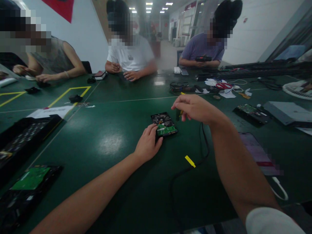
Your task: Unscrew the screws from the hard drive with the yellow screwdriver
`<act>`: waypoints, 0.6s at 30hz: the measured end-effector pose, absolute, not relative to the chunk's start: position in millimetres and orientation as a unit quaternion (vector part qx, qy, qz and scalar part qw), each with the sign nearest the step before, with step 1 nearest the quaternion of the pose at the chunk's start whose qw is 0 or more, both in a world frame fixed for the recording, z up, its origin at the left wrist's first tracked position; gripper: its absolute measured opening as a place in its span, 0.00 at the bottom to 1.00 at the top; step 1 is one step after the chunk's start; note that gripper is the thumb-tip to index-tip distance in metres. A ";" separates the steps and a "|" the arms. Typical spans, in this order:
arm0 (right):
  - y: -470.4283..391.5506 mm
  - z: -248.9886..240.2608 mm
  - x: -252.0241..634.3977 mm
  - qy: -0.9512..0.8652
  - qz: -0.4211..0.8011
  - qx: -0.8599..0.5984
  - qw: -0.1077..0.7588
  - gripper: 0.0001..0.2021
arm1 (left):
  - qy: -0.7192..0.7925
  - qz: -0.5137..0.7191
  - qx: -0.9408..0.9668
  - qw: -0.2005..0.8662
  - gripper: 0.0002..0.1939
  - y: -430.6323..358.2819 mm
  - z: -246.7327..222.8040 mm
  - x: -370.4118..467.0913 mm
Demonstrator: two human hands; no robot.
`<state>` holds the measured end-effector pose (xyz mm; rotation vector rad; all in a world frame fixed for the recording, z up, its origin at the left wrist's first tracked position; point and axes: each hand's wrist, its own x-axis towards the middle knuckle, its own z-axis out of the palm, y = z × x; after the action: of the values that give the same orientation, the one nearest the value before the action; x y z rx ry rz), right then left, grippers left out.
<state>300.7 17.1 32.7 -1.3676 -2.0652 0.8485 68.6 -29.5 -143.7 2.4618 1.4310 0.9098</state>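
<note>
1. A hard drive (164,124) is lying flat near the middle of the green surface (114,143), its underside up: a flat black rectangular body with a glossy green circuit board covering its near half.
2. The left hand (148,144) is resting on the drive's near left corner, fingers bent and pressing down on the edge; it is holding the drive against the surface rather than gripping around it.
3. The right hand (193,108) is hovering just beyond and to the right of the drive, fingers curled narrow around a small dark tool (178,114) that is pointing downward; the tool's tip is too blurred to make out.
4. A thin black cable (204,143) is curving along the surface beside the right forearm, partly hidden under it, with a small yellow tag (190,161) lying close by.
5. Further left, black trays (21,139) are holding more boards, one showing a matte green circuit board (30,178); both are cut off by the frame edge.
6. To the right, another drive (252,113) and a flat grey box (287,112) are sitting well apart from the hands.
7. Red-handled scissors (223,85) and scraps of white paper are lying at the far side.
8. Three other people are sitting along the far edge, their hands resting on the surface.
</note>
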 end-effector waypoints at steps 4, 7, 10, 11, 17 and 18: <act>18.9 30.7 300.7 -0.737 0.409 -0.464 0.274 0.09 | 0.473 0.294 0.828 0.069 0.25 -29.1 -144.7 68.5; 20.2 29.8 303.4 -0.731 0.444 -0.443 0.269 0.10 | 0.471 0.296 0.828 0.067 0.26 -28.6 -145.9 68.3; 20.7 29.4 305.5 -0.723 0.471 -0.430 0.268 0.11 | 0.469 0.295 0.829 0.067 0.26 -29.1 -145.7 68.1; 20.7 29.3 305.5 -0.721 0.478 -0.427 0.264 0.11 | 0.469 0.293 0.830 0.066 0.26 -29.6 -145.4 68.1; 20.1 28.3 299.5 -0.688 0.523 -0.431 0.260 0.12 | 0.468 0.284 0.835 0.053 0.26 -30.8 -144.1 68.8; 20.1 27.8 298.1 -0.675 0.538 -0.431 0.262 0.12 | 0.468 0.284 0.835 0.051 0.26 -30.5 -144.3 68.9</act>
<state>298.1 20.1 27.8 -1.1674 -1.8264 1.4563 68.9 -30.5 -144.3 2.5411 1.4236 0.8654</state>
